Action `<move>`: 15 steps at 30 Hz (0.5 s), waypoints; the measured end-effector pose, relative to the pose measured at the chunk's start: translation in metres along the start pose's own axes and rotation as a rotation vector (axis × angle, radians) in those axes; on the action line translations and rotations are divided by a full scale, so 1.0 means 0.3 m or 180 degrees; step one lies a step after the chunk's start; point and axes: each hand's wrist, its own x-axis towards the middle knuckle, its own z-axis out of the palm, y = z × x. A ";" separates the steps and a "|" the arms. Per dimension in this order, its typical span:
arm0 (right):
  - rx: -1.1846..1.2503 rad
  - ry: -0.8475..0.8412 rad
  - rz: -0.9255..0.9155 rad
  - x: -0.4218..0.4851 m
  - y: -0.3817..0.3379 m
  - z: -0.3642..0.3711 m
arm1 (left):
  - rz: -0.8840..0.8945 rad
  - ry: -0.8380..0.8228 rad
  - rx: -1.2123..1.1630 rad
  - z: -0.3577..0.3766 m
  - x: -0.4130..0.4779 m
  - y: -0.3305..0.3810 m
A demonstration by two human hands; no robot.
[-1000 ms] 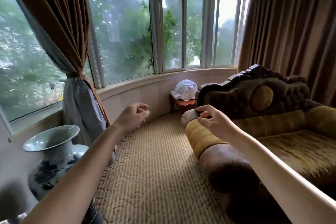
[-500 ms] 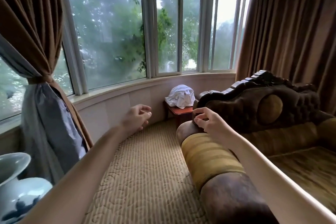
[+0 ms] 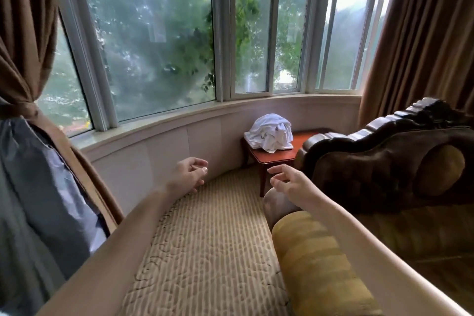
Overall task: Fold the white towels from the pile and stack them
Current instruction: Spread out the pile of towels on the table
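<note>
- White towels lie in a loose, crumpled pile on a small reddish wooden desk, none of them folded yet.
- The desk stands against the curved wall below the window, with its right side just beside the dark carved back of the sofa.
- The left hand hangs in the air over the carpet, reaching forward. Its fingers are loosely curled and hold nothing.
- The right hand is stretched out beside it, above the near end of the sofa. Its fingers are relaxed and slightly spread, and they also hold nothing.
- Both hands are well apart from the towels and point roughly towards the desk.
- A yellow padded sofa arm runs along the lower right, just under the right forearm.
- A brown curtain, tied back over a grey one, hangs on the left. Another brown curtain hangs behind the sofa on the right.
- Green trees show through the misted glass.
</note>
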 end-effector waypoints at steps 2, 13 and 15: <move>0.0002 0.0012 0.0008 0.124 0.029 0.036 | -0.0065 -0.0043 -0.0018 -0.006 0.133 -0.045; 0.0159 0.0439 0.0011 0.833 -0.009 0.143 | 0.0313 -0.0327 0.0007 -0.158 0.987 -0.109; 0.0128 0.0500 0.0004 0.943 -0.012 0.165 | 0.0396 -0.0387 -0.0029 -0.175 1.099 -0.110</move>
